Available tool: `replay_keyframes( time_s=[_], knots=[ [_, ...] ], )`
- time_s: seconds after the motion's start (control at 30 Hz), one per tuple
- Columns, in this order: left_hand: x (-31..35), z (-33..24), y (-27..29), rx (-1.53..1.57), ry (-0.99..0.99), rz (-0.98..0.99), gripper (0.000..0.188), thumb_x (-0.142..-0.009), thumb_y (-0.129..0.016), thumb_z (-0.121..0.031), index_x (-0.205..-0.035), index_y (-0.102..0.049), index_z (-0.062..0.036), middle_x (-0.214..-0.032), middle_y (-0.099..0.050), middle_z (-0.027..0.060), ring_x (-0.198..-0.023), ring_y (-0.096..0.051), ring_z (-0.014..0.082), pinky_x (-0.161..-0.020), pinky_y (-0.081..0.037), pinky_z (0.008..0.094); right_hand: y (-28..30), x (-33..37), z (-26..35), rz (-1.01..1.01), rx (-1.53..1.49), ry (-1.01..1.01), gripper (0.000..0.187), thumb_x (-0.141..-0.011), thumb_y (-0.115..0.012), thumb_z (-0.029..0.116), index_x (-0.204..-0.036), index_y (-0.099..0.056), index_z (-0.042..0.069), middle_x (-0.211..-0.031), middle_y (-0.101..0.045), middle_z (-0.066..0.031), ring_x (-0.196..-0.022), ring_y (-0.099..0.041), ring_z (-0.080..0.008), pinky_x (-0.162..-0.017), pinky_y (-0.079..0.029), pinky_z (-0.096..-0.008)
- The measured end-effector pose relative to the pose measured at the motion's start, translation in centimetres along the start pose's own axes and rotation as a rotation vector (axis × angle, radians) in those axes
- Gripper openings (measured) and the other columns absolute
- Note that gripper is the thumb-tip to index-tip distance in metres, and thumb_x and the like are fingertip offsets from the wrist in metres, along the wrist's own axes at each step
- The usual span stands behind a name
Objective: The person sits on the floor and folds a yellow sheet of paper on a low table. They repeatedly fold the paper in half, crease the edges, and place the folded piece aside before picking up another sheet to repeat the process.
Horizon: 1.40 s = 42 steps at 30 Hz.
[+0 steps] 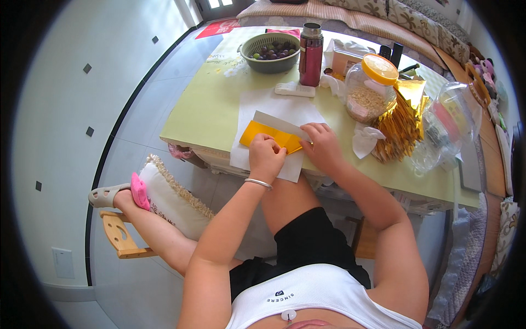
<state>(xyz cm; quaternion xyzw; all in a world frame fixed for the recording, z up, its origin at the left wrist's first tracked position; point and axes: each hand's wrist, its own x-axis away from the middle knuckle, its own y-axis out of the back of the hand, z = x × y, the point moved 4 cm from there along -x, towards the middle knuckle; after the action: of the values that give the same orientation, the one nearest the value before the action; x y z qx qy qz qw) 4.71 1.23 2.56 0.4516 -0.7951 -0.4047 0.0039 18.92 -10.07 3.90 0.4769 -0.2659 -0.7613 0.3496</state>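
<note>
A sheet of gold foil paper (253,130) with a grey back is partly folded, its grey side showing along the far edge. It rests over a white paper sheet (276,104) near the table's front edge. My left hand (266,158) has its fingers curled and pinched at the middle of the near gold edge. At the right end of the foil paper, my right hand (324,147) grips it between thumb and fingers. Part of the right end is hidden by that hand. A fringed bundle of gold foil paper (399,129) lies to the right.
Behind the sheet stand a colander of grapes (270,64), a dark red thermos (311,55) and a small white packet (295,89). Rightward are a yellow-lidded jar (366,101), crumpled tissue (366,140), a tissue box (348,57) and a clear plastic bag (446,126).
</note>
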Motion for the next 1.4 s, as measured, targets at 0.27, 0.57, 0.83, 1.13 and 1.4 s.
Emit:
replay_keyframes(
  time_s=[0.27,0.57,0.83,1.13,1.4],
  knots=[
    [-0.2,0.2,-0.3,-0.058,-0.025,-0.026,0.013,-0.07,-0.077,-0.009,-0.066,-0.069,0.0001,-0.095,-0.063,0.0152,-0.091,-0.063,0.0285,-0.08,-0.053,0.0377,-0.4,3.0,4.1,0.326,0.126,0.319,0.076,-0.09,-0.061,0.045,-0.143,-0.042,-0.007,-0.154,-0.035,-0.0227,-0.149,-0.023,-0.034,-0.123,-0.016,-0.0454],
    [-0.3,0.1,-0.7,-0.066,-0.007,-0.051,0.014,-0.07,-0.076,-0.01,-0.063,-0.07,-0.0002,-0.095,-0.064,0.0168,-0.091,-0.063,0.0283,-0.081,-0.053,0.0382,-1.8,3.2,3.0,0.404,0.21,0.28,0.09,-0.094,-0.043,0.064,-0.146,-0.035,-0.009,-0.156,-0.032,-0.0242,-0.15,-0.02,-0.0341,-0.123,-0.012,-0.044],
    [0.2,-0.3,1.8,-0.164,-0.273,0.039,0.009,-0.07,-0.072,-0.008,-0.071,-0.063,-0.0037,-0.09,-0.062,0.0131,-0.088,-0.06,0.0313,-0.078,-0.049,0.0424,-1.7,3.0,2.9,0.474,0.108,0.251,0.082,-0.088,-0.056,0.063,-0.15,-0.04,0.011,-0.155,-0.029,-0.0288,-0.148,-0.02,-0.0415,-0.121,-0.015,-0.0478],
    [0.0,1.1,7.2,-0.426,-0.804,0.191,0.021,-0.068,-0.063,-0.002,-0.088,-0.067,-0.0074,-0.094,-0.064,0.0076,-0.101,-0.058,0.0285,-0.094,-0.042,0.0441,0.1,1.0,1.9,0.601,-0.085,0.339,0.057,-0.086,-0.068,0.049,-0.137,-0.06,0.025,-0.153,-0.035,-0.0262,-0.146,-0.026,-0.0412,-0.12,-0.019,-0.0521],
    [0.9,0.5,5.2,-0.079,-0.625,0.191,0.008,-0.076,-0.068,-0.007,-0.084,-0.068,-0.0054,-0.082,-0.064,0.0106,-0.085,-0.062,0.032,-0.079,-0.049,0.0414,0.0,-2.0,-1.1,0.517,-0.294,0.329,0.025,-0.082,-0.075,0.02,-0.105,-0.074,0.008,-0.133,-0.06,-0.0184,-0.127,-0.052,-0.036,-0.106,-0.043,-0.0419]
  ],
)
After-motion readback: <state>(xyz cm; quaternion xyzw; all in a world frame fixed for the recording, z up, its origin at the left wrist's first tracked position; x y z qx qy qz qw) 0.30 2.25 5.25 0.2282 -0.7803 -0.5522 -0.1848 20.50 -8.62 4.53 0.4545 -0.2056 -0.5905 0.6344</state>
